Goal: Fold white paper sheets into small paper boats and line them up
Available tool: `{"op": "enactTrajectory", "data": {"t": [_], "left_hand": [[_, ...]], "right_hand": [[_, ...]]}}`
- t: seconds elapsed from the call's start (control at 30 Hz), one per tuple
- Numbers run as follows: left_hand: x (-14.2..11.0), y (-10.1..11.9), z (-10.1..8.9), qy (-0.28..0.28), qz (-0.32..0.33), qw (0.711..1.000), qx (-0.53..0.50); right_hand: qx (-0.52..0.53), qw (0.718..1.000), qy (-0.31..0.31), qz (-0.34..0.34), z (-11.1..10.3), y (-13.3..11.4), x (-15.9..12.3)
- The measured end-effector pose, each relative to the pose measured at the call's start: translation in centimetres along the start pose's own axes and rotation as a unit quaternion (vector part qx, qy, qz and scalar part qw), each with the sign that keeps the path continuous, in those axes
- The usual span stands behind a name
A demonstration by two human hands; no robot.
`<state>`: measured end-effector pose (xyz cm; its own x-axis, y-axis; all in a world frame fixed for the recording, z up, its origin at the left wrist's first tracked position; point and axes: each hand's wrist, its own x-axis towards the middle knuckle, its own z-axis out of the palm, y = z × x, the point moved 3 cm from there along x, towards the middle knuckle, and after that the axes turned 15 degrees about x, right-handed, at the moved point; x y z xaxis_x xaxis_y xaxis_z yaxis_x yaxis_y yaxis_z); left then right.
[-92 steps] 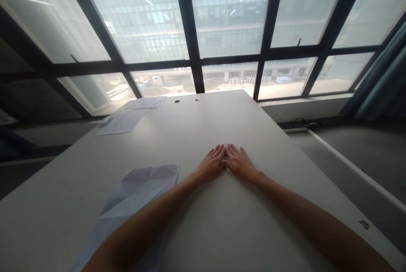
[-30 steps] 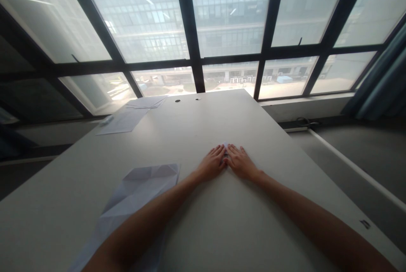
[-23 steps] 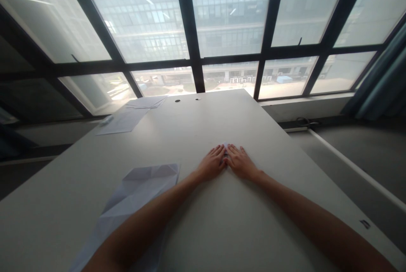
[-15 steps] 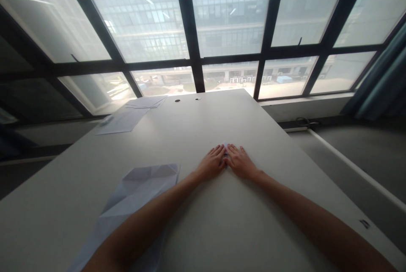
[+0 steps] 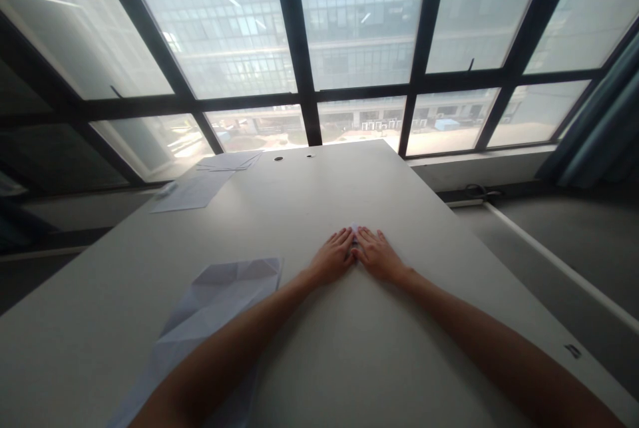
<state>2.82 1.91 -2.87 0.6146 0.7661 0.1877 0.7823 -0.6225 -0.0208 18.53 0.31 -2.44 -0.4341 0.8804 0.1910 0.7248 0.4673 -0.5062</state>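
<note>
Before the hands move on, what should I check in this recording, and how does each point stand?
1. Left hand flat, fingers extended: ok.
2. Right hand beside it, also flat: ok.
3. Small paper between the hands fully visible: not ok, mostly covered.
4. Its folds lined up: cannot tell.
5. Creased sheet free of the left forearm: cannot tell; the forearm crosses it in view.
6. Far-left papers away from both hands: ok.

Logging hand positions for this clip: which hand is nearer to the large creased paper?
Left. The left hand lies to the right of the creased paper, its forearm crossing over it; the right hand is farther right, on the left hand's far side.
</note>
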Motion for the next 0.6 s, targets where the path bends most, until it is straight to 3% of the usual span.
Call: {"op": "enactTrajectory", "data": {"t": [0.6], "left_hand": [[0.09, 0.10, 0.01, 0.013, 0.004, 1.000, 0.000]], "right_hand": [[0.003, 1.000, -0.007, 0.008, -0.16, 0.00, -0.07]]}}
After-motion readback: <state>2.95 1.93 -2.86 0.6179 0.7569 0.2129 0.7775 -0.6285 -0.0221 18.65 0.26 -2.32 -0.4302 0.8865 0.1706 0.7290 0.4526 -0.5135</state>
